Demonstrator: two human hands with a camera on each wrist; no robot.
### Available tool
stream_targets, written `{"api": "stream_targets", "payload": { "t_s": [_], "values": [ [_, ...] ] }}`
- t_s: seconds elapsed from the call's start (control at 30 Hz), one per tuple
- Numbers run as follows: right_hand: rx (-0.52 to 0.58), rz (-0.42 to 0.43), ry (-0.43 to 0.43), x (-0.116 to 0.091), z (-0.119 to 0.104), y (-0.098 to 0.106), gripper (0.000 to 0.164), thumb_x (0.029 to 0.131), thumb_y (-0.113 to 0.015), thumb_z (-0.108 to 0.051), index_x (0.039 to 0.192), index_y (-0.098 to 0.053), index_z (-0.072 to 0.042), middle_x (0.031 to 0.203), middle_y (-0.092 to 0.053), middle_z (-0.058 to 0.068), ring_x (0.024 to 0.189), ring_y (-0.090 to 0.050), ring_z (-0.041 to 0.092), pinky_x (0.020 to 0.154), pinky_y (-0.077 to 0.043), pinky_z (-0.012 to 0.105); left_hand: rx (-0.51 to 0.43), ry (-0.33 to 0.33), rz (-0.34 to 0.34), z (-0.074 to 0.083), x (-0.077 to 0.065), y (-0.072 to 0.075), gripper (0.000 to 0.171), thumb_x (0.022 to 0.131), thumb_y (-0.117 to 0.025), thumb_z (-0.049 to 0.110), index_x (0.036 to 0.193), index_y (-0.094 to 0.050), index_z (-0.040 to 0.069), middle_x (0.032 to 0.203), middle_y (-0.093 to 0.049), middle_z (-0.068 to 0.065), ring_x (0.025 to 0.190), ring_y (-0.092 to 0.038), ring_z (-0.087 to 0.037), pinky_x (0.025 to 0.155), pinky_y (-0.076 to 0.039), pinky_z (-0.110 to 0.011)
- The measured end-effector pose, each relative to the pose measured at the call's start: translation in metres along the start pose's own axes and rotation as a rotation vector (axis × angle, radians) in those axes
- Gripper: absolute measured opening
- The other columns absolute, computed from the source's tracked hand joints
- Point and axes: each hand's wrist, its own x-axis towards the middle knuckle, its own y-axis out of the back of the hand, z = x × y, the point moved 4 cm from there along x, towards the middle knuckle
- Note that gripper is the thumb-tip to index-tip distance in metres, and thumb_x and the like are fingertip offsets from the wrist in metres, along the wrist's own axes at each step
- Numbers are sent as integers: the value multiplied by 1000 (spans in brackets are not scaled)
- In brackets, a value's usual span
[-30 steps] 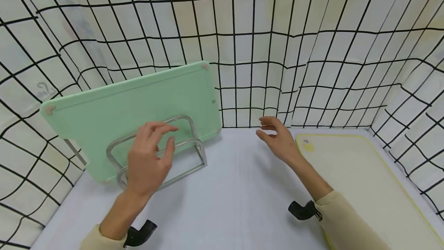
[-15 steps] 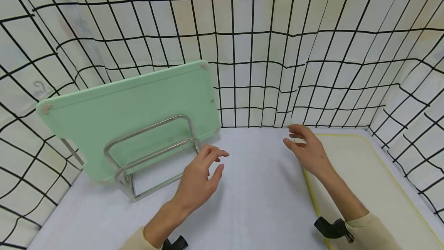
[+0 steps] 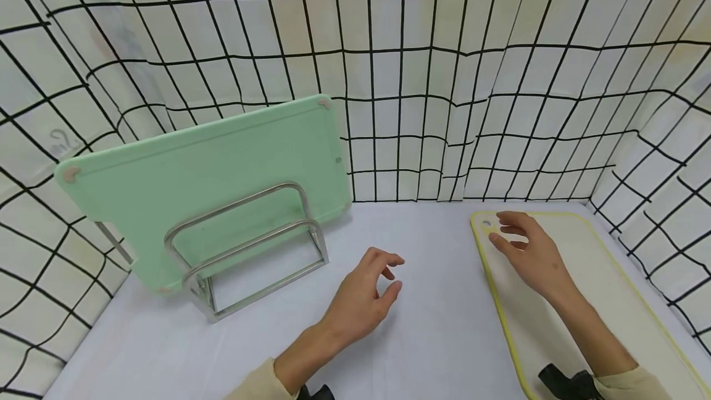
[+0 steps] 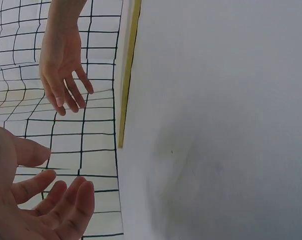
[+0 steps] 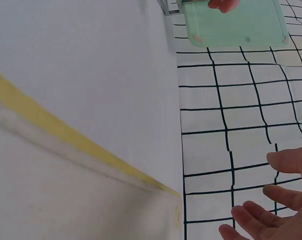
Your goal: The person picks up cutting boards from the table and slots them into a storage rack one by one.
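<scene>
A mint-green cutting board (image 3: 222, 171) stands tilted in a silver metal rack (image 3: 250, 239) at the left of the head view. On the right lies a white cutting board (image 3: 600, 289) with a yellow rim, flat on the table. My left hand (image 3: 358, 301) hovers over the white cloth between rack and white board, fingers loosely bent and holding nothing. Above the white board's far left corner is my right hand (image 3: 530, 255), relaxed and holding nothing. In the left wrist view the fingers of the left hand (image 4: 45, 205) are spread apart.
Black-and-white checked cloth (image 3: 400, 79) walls the back and both sides. White cloth (image 3: 433, 338) covers the table. Black wrist-worn pieces (image 3: 569, 381) stick out below the sleeves.
Both hands have moved right. The left hand has gone from in front of the rack to the middle of the table; the right hand has come over the white cutting board.
</scene>
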Motion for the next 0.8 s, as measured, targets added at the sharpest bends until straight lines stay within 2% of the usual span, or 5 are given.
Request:
{"api": "stream_targets", "payload": {
  "t_s": [0.4, 0.5, 0.67, 0.73, 0.8],
  "values": [
    [-105, -21, -57, -22, 35, 18, 53, 104, -64, -34, 145, -53, -1, 144, -59, 23, 122, -58, 37, 82, -42, 0, -195, 139, -148, 1, 1, -36, 39, 110, -49, 39, 139, -57, 13, 138, -58, -3, 119, -63, -16, 93, -53, -31],
    [-120, -30, -87, -27, 47, 26, 55, 104, -65, -35, 145, -52, -1, 143, -58, 24, 116, -62, 15, 79, -42, -1, -236, 170, -197, 3, 0, -47, 43, 111, -45, 43, 140, -55, 13, 140, -58, -1, 122, -63, -17, 97, -54, -35],
    [-162, -51, -150, -37, 71, 42, 58, 104, -64, -37, 146, -51, -1, 141, -59, 28, 102, -53, -16, 71, -46, 8, -280, 180, -256, 8, -1, -62, 50, 112, -41, 45, 144, -53, 10, 137, -58, -2, 116, -66, -15, 94, -54, -29],
    [-174, -60, -169, -39, 78, 47, 59, 104, -63, -39, 146, -50, 0, 140, -59, 31, 106, -63, 0, 69, -47, 12, -315, 189, -263, 9, 0, -65, 51, 111, -41, 45, 145, -52, 8, 138, -59, -4, 106, -68, -13, 89, -55, -26],
    [-189, -64, -184, -41, 85, 51, 59, 104, -62, -40, 146, -50, 0, 139, -59, 31, 100, -57, -11, 68, -46, 13, -354, 199, -268, 11, 1, -69, 51, 111, -42, 44, 145, -51, 7, 138, -60, -6, 91, -69, -11, 83, -54, -23]
  ]
}}
